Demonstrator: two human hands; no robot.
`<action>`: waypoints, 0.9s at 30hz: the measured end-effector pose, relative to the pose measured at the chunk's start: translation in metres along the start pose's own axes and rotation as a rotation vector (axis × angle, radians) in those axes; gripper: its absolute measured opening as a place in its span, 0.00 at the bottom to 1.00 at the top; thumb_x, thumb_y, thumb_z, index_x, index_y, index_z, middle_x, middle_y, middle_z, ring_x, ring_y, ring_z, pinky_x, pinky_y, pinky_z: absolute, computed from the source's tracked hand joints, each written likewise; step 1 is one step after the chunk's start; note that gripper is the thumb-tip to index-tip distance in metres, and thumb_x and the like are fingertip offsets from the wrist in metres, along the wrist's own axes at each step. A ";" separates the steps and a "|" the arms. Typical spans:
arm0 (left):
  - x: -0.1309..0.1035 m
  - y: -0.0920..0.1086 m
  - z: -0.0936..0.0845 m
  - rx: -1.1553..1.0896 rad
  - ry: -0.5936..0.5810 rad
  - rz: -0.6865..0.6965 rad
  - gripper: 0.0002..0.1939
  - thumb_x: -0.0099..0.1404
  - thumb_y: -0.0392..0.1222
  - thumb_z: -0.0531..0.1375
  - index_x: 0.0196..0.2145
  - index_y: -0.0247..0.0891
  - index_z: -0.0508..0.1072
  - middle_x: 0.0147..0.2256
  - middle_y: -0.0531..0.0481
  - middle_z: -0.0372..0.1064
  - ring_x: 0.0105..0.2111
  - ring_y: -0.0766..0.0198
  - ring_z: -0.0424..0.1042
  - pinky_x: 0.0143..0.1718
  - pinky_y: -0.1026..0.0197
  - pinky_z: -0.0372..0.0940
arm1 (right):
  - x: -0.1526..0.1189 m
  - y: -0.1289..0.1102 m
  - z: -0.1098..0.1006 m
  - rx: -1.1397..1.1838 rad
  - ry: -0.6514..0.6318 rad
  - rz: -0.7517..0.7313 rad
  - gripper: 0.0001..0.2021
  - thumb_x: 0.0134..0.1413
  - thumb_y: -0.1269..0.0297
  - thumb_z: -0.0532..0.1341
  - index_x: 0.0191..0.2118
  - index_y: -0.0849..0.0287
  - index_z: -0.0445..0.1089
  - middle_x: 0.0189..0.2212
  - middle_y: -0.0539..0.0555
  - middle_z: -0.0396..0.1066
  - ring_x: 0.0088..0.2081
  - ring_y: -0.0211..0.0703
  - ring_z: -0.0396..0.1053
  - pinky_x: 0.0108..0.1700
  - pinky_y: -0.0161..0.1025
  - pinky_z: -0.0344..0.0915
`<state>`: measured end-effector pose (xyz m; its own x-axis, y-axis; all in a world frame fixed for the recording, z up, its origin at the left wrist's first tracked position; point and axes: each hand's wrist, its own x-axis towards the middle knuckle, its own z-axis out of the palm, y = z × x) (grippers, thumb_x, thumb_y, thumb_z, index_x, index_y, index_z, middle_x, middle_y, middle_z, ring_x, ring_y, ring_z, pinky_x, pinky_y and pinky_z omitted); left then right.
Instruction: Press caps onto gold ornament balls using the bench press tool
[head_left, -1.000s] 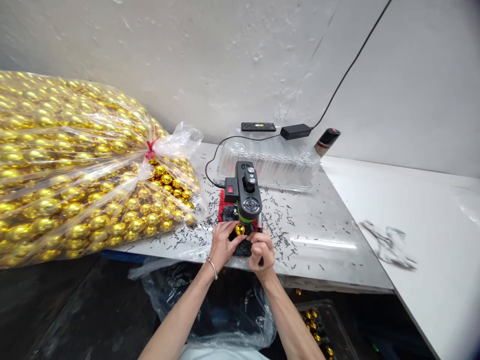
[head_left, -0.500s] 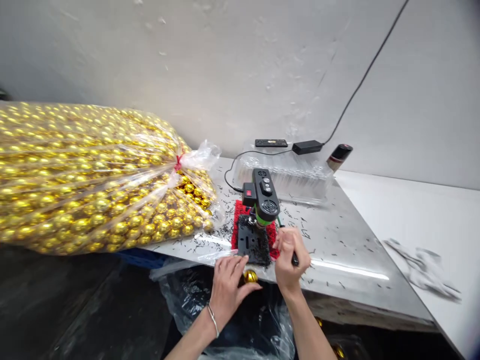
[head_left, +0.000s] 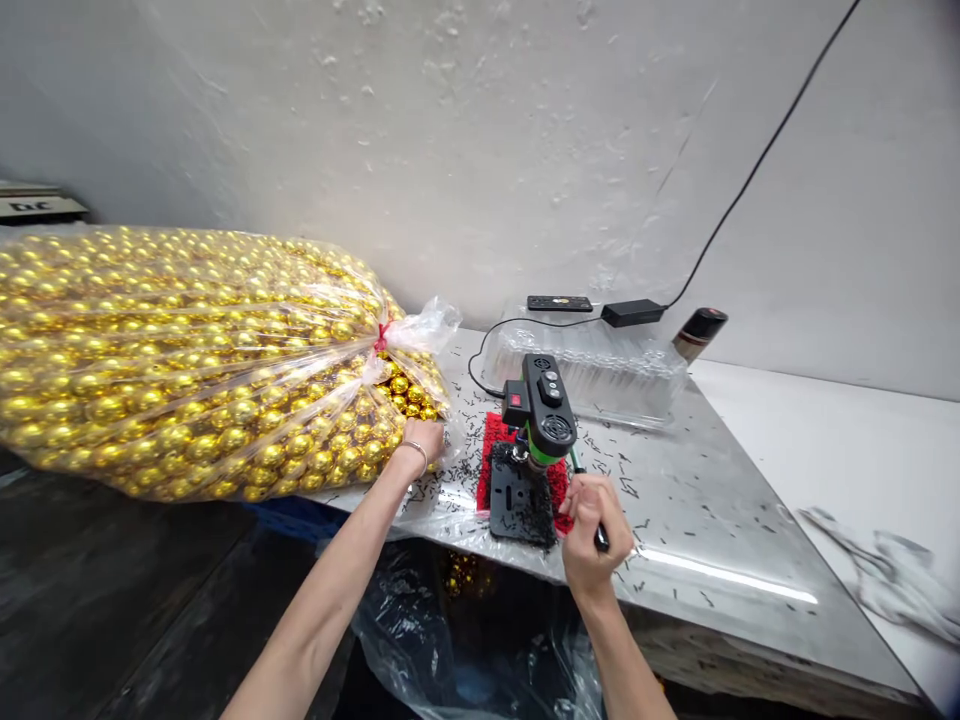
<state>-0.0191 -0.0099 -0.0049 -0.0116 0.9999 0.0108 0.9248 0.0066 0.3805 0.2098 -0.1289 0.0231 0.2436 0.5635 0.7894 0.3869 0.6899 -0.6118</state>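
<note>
My left hand [head_left: 425, 436] reaches to the torn opening of a large clear bag of shiny gold balls [head_left: 225, 360]. Its fingers point away from me and are hidden among the bag's folds and balls, so what they hold does not show. My right hand [head_left: 597, 530] is wrapped round a black handle [head_left: 601, 538] with a green shaft, close beside a small black machine [head_left: 549, 410] with a green ring. Whether the handle is joined to the machine is unclear. Under the machine's head lies a slotted black base plate [head_left: 511, 492] on a red mat [head_left: 491, 430].
Dark shavings litter the metal tabletop [head_left: 660, 480]. Behind the machine stands a clear plastic tray [head_left: 615, 375], with a black power adapter [head_left: 632, 313] and a dark-capped can [head_left: 700, 332]. A plastic bag [head_left: 420, 610] with gold balls hangs below the edge; a cloth [head_left: 892, 570] lies right.
My left hand has moved from the gold ball at the table edge up and left to the big bag's opening. That ball no longer shows there. My right hand keeps its grip on the handle.
</note>
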 end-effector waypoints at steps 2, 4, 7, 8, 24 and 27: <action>0.000 -0.002 -0.001 -0.052 -0.025 0.015 0.06 0.47 0.31 0.66 0.21 0.36 0.72 0.26 0.41 0.73 0.37 0.46 0.74 0.41 0.53 0.64 | 0.000 0.001 0.000 -0.005 -0.002 -0.012 0.15 0.61 0.72 0.50 0.23 0.58 0.60 0.22 0.50 0.61 0.27 0.38 0.61 0.28 0.38 0.56; -0.004 -0.005 -0.004 -0.098 -0.032 0.040 0.06 0.50 0.35 0.65 0.29 0.36 0.74 0.30 0.42 0.74 0.37 0.49 0.74 0.40 0.54 0.65 | 0.000 0.001 -0.001 -0.010 -0.013 -0.027 0.15 0.61 0.72 0.50 0.23 0.58 0.60 0.22 0.50 0.61 0.27 0.38 0.61 0.29 0.38 0.57; -0.019 -0.008 -0.009 -0.367 -0.036 0.052 0.16 0.58 0.45 0.61 0.43 0.34 0.72 0.35 0.44 0.74 0.35 0.55 0.74 0.38 0.56 0.67 | 0.000 0.001 -0.002 -0.007 -0.025 -0.040 0.15 0.60 0.73 0.50 0.23 0.58 0.60 0.22 0.49 0.60 0.27 0.38 0.61 0.29 0.37 0.57; -0.026 -0.008 -0.010 -0.567 -0.044 0.035 0.19 0.60 0.47 0.60 0.46 0.34 0.71 0.36 0.44 0.74 0.34 0.57 0.74 0.38 0.56 0.68 | 0.000 0.001 -0.002 -0.007 -0.022 -0.039 0.14 0.60 0.73 0.51 0.22 0.58 0.60 0.22 0.49 0.60 0.27 0.38 0.61 0.28 0.37 0.57; -0.094 0.065 0.060 -1.586 -0.209 -0.283 0.18 0.51 0.44 0.66 0.38 0.39 0.66 0.35 0.48 0.74 0.37 0.62 0.75 0.40 0.59 0.69 | 0.000 0.000 -0.004 -0.053 -0.052 -0.054 0.14 0.60 0.74 0.50 0.24 0.58 0.60 0.23 0.50 0.61 0.27 0.37 0.62 0.29 0.37 0.58; -0.087 0.078 0.076 -1.455 -0.091 -0.221 0.19 0.50 0.45 0.66 0.36 0.39 0.62 0.32 0.51 0.72 0.37 0.61 0.74 0.42 0.58 0.68 | 0.003 0.000 -0.005 -0.060 -0.067 -0.061 0.13 0.60 0.75 0.50 0.24 0.58 0.59 0.23 0.49 0.61 0.27 0.37 0.62 0.30 0.37 0.58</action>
<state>0.0825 -0.0954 -0.0464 -0.0236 0.9784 -0.2055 -0.2811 0.1907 0.9405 0.2149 -0.1297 0.0255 0.1582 0.5516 0.8190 0.4521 0.6969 -0.5567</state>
